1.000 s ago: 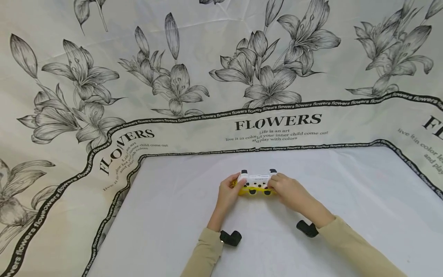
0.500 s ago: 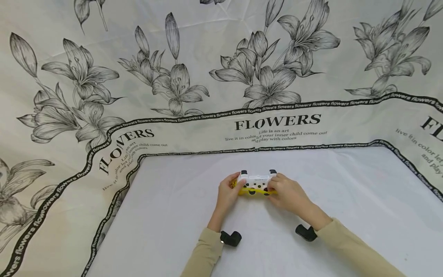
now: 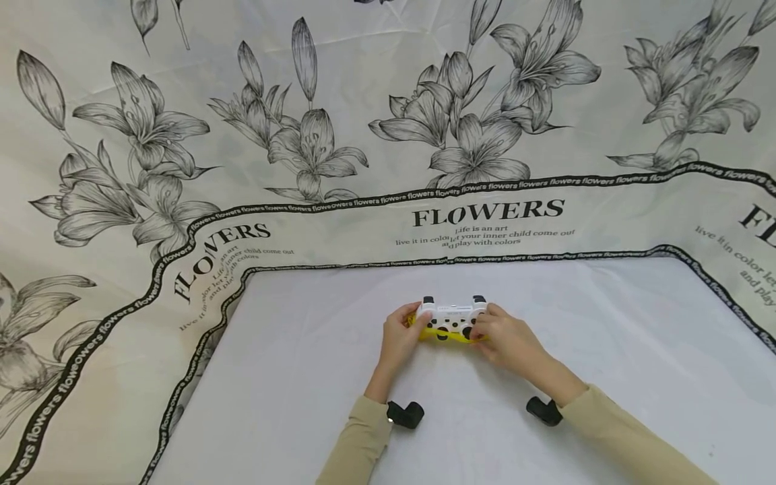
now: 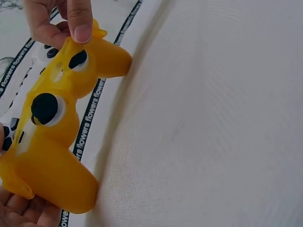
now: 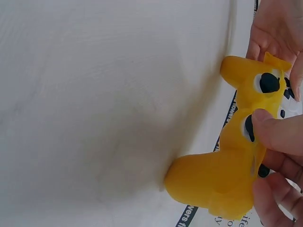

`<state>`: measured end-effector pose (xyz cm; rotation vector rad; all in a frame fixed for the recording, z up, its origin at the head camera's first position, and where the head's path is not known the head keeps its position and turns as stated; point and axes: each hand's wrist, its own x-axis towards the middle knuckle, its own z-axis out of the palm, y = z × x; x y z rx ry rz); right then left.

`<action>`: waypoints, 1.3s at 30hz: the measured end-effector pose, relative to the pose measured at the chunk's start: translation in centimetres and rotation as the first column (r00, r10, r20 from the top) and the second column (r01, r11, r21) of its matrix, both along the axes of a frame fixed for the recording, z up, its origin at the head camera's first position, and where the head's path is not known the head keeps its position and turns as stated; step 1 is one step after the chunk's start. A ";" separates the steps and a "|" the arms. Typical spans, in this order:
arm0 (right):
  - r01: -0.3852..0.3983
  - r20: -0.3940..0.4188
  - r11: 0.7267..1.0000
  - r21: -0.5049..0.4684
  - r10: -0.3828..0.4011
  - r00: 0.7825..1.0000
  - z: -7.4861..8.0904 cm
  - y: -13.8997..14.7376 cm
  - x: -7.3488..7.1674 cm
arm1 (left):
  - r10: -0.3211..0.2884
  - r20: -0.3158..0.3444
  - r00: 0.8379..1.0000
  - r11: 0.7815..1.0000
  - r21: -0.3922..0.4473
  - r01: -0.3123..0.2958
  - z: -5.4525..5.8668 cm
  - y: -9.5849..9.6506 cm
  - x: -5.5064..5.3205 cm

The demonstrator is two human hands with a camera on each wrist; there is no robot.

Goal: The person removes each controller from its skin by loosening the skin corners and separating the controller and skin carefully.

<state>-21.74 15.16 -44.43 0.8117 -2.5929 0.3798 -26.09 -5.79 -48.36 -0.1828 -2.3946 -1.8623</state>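
The cloth is showing "FLOWERS" and "Life is an art" — its black bands repeating "flowers", the controller faintly bearing "SONY".

Two sleeved arms reach forward, the left hand and right hand near each other, both with curled fingers.

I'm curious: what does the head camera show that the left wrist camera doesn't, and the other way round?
Only the head view: the tan sleeves, the black wrist devices and the large FLOWERS lettering.

Only the left wrist view: the two rounded handles of the yellow cover, seen plainly.

Both: the white controller partly inside that cover, held in a two-handed grip by the left hand and right hand, plus a printed border band.
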 end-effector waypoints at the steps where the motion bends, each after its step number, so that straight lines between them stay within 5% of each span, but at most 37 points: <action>1: -0.002 0.001 1.000 0.001 0.002 1.000 0.0 0.0 0.1 | -0.001 0.002 1.000 1.000 0.000 0.001 0.0 0.0 0.0; 17: -0.036 0.020 0.999 0.039 0.035 0.999 -0.6 0.5 0.8 | 0.000 0.027 1.000 0.999 -0.053 0.001 0.3 -0.2 -0.1; 29: 0.125 0.034 0.990 -0.065 -0.123 0.992 -0.2 0.3 0.8 | -0.015 0.034 0.999 0.999 -0.039 0.017 0.2 0.0 -0.3; 39: 0.183 0.042 0.973 -0.139 -0.179 0.983 -0.2 0.0 0.2 | -0.004 0.029 1.000 1.000 -0.015 0.004 -0.1 -0.1 -0.5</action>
